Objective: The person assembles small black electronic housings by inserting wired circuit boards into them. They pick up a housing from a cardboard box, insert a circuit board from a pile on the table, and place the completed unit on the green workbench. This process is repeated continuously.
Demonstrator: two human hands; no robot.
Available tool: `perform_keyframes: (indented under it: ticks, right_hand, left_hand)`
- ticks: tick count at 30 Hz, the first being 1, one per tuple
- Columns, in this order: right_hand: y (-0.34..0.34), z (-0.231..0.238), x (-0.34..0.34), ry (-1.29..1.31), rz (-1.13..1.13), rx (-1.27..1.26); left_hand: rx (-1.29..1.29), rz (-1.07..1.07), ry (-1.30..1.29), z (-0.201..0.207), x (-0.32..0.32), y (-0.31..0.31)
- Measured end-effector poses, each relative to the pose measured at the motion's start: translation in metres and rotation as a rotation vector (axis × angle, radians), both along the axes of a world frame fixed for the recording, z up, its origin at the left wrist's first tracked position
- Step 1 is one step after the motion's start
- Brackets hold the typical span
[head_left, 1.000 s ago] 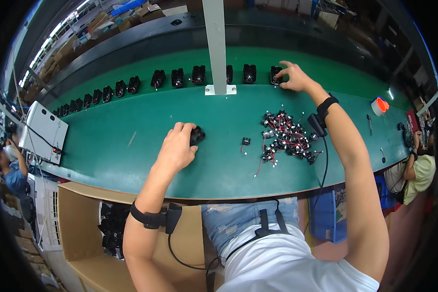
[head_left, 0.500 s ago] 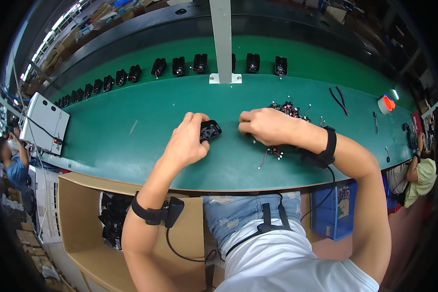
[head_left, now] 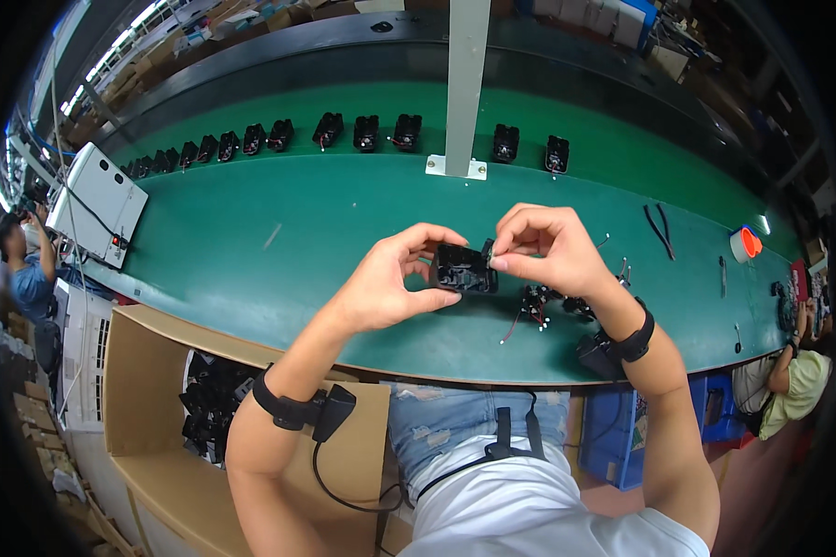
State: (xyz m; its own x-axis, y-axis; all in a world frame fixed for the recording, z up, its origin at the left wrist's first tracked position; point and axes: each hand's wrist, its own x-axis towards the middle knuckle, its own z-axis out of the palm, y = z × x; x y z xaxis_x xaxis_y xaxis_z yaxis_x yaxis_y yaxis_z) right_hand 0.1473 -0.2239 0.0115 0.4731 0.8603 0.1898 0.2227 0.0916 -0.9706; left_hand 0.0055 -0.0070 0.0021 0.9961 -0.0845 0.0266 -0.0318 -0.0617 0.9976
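My left hand (head_left: 385,278) is wrapped round a black plastic housing (head_left: 457,271), thumb along its near side and fingers at its far side. The housing's hollow inside faces up. At its right end my right hand (head_left: 548,249) pinches a small black part (head_left: 488,251) between thumb and fingers. That part is at the housing's edge; whether it touches cannot be made out. Beneath my right wrist lies a pile of small black parts with red and black wires and white connectors (head_left: 541,302), partly hidden by the forearm.
Several similar black housings (head_left: 366,134) stand in a row along the bench's back, behind a grey post (head_left: 464,93). Black-handled pliers (head_left: 659,232) and an orange-and-white round container (head_left: 745,244) lie to the right. A white machine (head_left: 97,209) stands left; a cardboard box (head_left: 149,371) is below the bench edge.
My right hand has risen from the wired pile to the housing, now with a small black part in its pinch. My left hand has moved right and turned the housing's hollow side up.
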Motion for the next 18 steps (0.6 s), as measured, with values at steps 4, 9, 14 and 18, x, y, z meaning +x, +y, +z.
perform_keyframes:
  ticks: [4,9,14,18]
  right_hand:
    - [0.003,0.016,-0.008,-0.389,-0.059,-0.033]
    - [0.0,0.026,-0.01,-0.568,-0.032,-0.047]
    - [-0.003,0.029,-0.01,-0.735,-0.018,0.007]
    - [-0.004,0.03,-0.013,-0.938,-0.002,0.103]
  left_hand:
    - [-0.087,-0.043,-0.022,-0.007,0.003,0.004]
    - [-0.157,-0.075,0.007,-0.004,0.003,0.007]
    - [-0.293,-0.059,-0.077,-0.004,0.002,0.004]
    - [-0.346,-0.044,-0.04,-0.002,0.0,0.008]
